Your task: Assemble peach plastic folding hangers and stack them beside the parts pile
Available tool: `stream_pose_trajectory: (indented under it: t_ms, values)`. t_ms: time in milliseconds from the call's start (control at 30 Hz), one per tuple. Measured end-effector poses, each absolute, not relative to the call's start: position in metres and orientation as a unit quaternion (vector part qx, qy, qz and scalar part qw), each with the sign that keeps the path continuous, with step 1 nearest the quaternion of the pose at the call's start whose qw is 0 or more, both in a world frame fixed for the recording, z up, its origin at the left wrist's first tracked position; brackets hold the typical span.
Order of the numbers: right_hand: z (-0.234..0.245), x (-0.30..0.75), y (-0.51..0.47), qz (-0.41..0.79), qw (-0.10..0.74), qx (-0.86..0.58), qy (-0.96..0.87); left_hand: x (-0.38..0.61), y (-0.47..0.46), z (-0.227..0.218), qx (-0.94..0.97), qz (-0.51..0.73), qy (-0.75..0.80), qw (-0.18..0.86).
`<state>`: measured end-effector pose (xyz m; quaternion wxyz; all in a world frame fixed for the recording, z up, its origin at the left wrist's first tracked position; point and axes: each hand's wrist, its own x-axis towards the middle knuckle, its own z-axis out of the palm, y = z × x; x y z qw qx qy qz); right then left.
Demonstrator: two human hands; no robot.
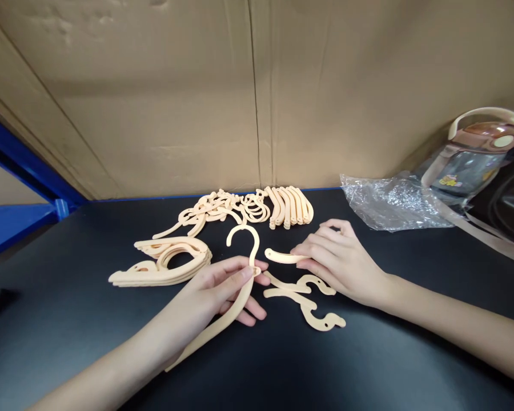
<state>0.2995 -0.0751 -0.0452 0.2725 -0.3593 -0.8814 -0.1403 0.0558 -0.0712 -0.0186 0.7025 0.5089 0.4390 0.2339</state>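
My left hand (223, 288) is closed on a peach plastic hanger piece (235, 297) with a hook at its top and one long arm running back under my wrist. My right hand (340, 260) pinches the end of a short curved peach arm piece (278, 257) that lies just right of the hook's stem. Two more loose peach pieces (308, 302) lie on the black table (89, 342) below my right hand.
A stack of flat hanger parts (163, 265) lies to the left. Several hooks and curved arms (248, 208) are heaped at the back by a cardboard wall. A crumpled clear bag (389, 202) and a drinking bottle (471, 162) sit at the right. A blue frame (21, 214) stands left.
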Motion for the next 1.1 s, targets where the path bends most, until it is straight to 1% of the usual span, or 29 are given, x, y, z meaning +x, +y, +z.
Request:
stream_pose_trajectory:
  t_ms: [100,200,367,567,700,900,1100]
  values:
    - [-0.0431,0.2983,-0.0765,-0.152,0.259,-0.358,-0.884,0.0548,-0.0717,-0.0178,0.498,0.256,0.449,0.696]
    - [-0.0440,0.2985,-0.0775,-0.122,0.255,-0.346,-0.895,0.0530,-0.0720,-0.0175,0.490,0.246,0.445,0.708]
    - [-0.0466,0.2991,-0.0811,-0.088,0.281,-0.326,-0.899,0.0526,-0.0729,-0.0167,0.491,0.215,0.424,0.730]
    - [-0.0464,0.2971,-0.0841,-0.132,0.298,-0.330,-0.886,0.0526,-0.0732,-0.0149,0.512,0.203,0.435,0.712]
    - [-0.0479,0.2981,-0.0836,-0.163,0.303,-0.347,-0.873,0.0505,-0.0719,-0.0160,0.507,0.195,0.425,0.724]
    - [-0.0483,0.2990,-0.0837,-0.184,0.309,-0.325,-0.875,0.0494,-0.0712,-0.0185,0.528,0.185,0.386,0.733]
    - [-0.0454,0.2980,-0.0852,-0.194,0.303,-0.320,-0.876,0.0527,-0.0713,-0.0153,0.527,0.195,0.387,0.731]
